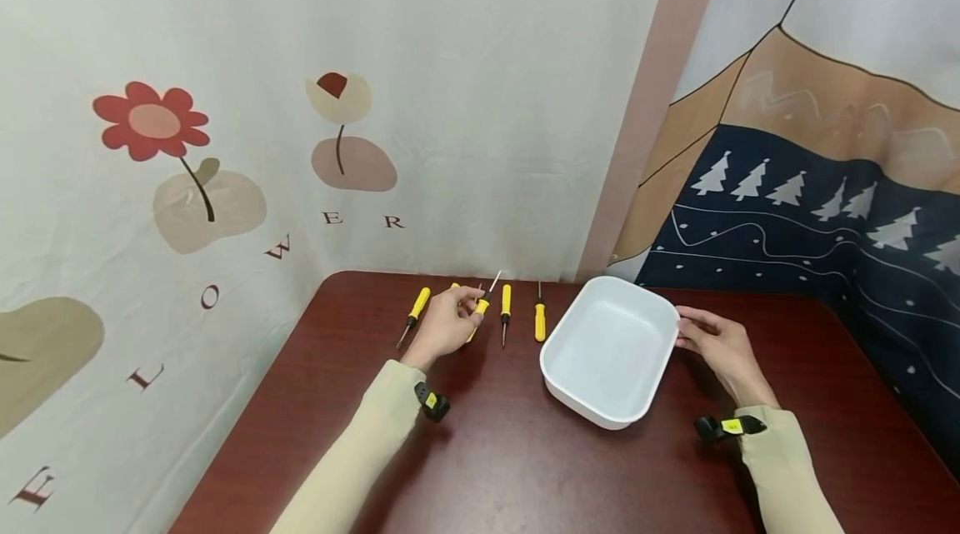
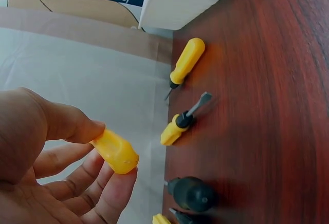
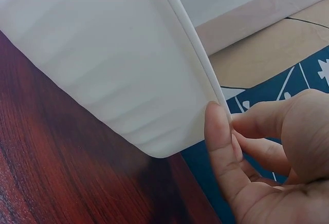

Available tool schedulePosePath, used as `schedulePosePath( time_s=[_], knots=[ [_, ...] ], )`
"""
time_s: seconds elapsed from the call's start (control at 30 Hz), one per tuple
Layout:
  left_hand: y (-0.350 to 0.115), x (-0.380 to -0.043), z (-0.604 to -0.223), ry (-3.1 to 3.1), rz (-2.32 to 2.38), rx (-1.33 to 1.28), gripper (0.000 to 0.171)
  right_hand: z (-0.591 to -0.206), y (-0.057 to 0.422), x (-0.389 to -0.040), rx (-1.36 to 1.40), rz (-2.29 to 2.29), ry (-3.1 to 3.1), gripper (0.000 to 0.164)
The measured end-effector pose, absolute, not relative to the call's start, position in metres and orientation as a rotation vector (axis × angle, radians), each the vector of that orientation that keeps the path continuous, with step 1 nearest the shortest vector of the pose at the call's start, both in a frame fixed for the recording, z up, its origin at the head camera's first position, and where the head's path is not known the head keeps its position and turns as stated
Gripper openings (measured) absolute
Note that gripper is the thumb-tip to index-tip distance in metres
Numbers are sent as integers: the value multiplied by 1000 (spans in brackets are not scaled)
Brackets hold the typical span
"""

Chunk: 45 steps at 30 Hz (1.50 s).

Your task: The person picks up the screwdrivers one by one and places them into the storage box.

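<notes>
My left hand [image 1: 450, 321] pinches a yellow-handled screwdriver [image 1: 481, 309] between thumb and fingers, its shaft pointing up and away, above the table. In the left wrist view the end of its yellow handle [image 2: 119, 154] shows at the fingertips. My right hand [image 1: 723, 351] pinches the far right rim of a white rectangular basin [image 1: 585, 409]; the right wrist view shows thumb and fingers on that rim [image 3: 216, 88]. Inside, the basin looks bare. Right of the left hand lie two yellow screwdrivers [image 1: 506, 301] [image 1: 540, 321]; another screwdriver [image 1: 420, 305] lies left of it.
Behind the left hand, partly hidden, lies a further yellow handle [image 1: 455, 286]. A black-handled tool [image 2: 193, 193] shows in the left wrist view. The dark red wooden table [image 1: 480, 467] ends at a printed curtain [image 1: 480, 101] at the back.
</notes>
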<state>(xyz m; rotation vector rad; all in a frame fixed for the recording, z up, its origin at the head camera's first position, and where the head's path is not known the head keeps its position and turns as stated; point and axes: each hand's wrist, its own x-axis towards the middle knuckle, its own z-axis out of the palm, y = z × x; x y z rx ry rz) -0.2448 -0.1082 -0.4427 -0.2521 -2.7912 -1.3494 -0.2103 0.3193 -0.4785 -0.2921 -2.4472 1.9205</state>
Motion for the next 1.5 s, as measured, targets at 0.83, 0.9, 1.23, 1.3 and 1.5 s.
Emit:
schedulePosePath(
  time_s=[0.83,0.9,1.23,1.3,1.5],
  knots=[
    [-75,-244,-434,-2797,-1312,-432,37,-477,319,-211,-265,1935,-2428,51],
    [-73,-243,-433,-2793,-1312,-447,36,-477,319,-211,-257,1945,-2419,51],
    [-61,-242,-429,-2795,-1330,-510,35,-478,318,-210,-261,1967,-2404,51],
    [-58,-241,-427,-2795,-1340,-517,35,-478,319,-210,-264,1963,-2411,51],
    [-50,-239,-425,-2810,-1356,-509,34,-478,319,-210,-276,1950,-2425,52]
  ],
)
